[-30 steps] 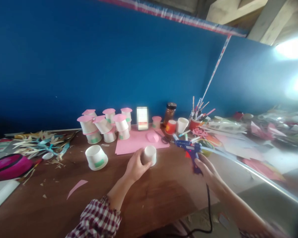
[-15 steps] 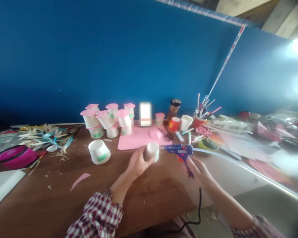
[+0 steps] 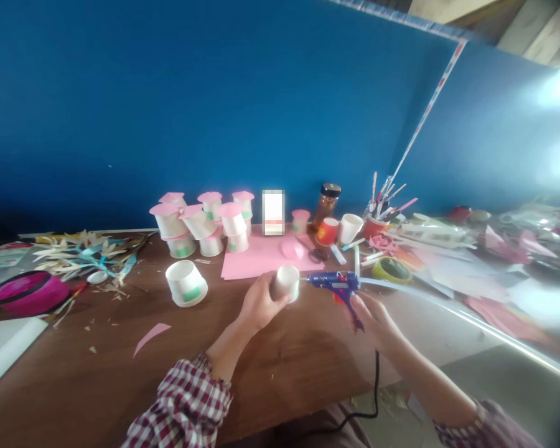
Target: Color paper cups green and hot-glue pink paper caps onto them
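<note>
A white paper cup point(image 3: 287, 281) is gripped by my left hand point(image 3: 259, 301), held above the brown table near the middle of the view. My right hand point(image 3: 372, 315) is wrapped round the handle of a blue hot glue gun point(image 3: 333, 281), whose nozzle points left at the cup's side. Whether the tip touches the cup I cannot tell. A small red light shows on the gun, and a clear glue stick point(image 3: 387, 285) comes out of its rear. To the left stands a white cup with a green patch point(image 3: 185, 283). Beyond my hands lies a pink paper sheet point(image 3: 247, 264).
Several pink-topped cups point(image 3: 198, 223) are stacked at the back left. A jar point(image 3: 326, 206), a red cup point(image 3: 327, 231) and a pen holder point(image 3: 376, 229) stand at the back right. A black cord point(image 3: 377, 386) hangs over the table's front edge. Paper strips point(image 3: 81, 255) lie left.
The glue gun in my right hand has shifted slightly left, nearer the cup. My left hand keeps the same hold. The view has tilted a little.
</note>
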The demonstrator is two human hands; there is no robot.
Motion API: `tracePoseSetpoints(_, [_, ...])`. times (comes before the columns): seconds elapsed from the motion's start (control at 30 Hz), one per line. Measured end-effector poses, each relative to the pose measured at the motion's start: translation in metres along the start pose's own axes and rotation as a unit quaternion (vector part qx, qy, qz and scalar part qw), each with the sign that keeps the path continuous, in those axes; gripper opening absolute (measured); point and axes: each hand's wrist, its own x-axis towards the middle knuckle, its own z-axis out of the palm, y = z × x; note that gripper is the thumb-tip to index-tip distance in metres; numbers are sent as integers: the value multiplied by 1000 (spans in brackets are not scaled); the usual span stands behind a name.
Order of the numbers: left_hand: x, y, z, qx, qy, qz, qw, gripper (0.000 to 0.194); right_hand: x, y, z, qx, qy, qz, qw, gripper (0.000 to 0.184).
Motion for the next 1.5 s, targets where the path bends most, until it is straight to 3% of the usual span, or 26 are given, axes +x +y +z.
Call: tracePoseSetpoints(1.5, [-1,0,1,10,12,16,1000,45,-1,-14,-1,-33,2,-3,999,47])
